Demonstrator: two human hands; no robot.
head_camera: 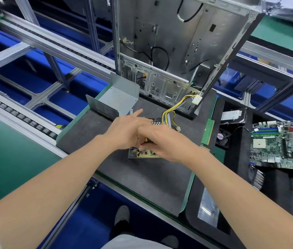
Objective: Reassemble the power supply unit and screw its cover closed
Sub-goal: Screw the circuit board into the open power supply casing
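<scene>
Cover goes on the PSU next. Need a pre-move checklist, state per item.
1. Cover within reach, lying on the mat behind-left of the unit: ok.
2. PSU board seated properly: cannot tell, hands hide most of it.
3. Yellow cables tucked inside: not ok, they run out to the white connector by the case.
4. Hands off the unit: not ok, left hand and right hand both over the board.
5. Screws and screwdriver ready: cannot tell, none plainly visible.
</scene>
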